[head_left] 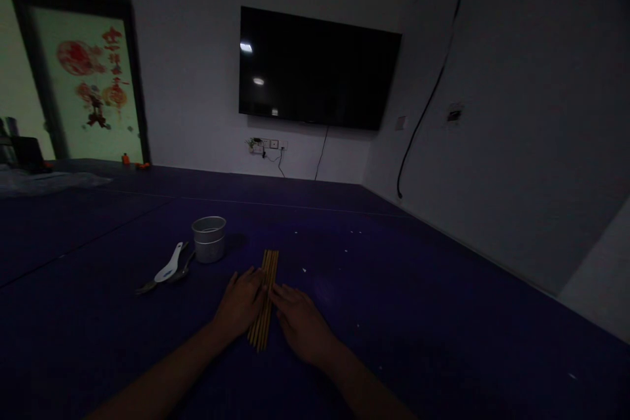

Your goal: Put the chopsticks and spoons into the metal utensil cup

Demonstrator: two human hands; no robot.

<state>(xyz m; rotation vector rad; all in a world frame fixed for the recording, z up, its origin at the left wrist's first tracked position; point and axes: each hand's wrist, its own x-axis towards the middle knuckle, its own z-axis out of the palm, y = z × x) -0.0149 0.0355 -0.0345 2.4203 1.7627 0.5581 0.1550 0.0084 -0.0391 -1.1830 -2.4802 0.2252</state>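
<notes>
A bundle of several wooden chopsticks lies side by side on the dark blue surface in front of me, pointing away. My left hand rests against the bundle's left side, its fingers stretched forward and its thumb reaching over the sticks. From the right, my right hand touches the same bundle with extended fingertips. Neither hand is wrapped around the chopsticks. Left of them stands a metal cup, upright. Beside the cup, a white soup spoon lies across metal cutlery, partly covering it.
The blue surface stretches to the walls, with small white scraps scattered on it. Clear plastic sheeting lies at the far left, near small orange objects. A television hangs on the back wall; a black cable runs down the right wall.
</notes>
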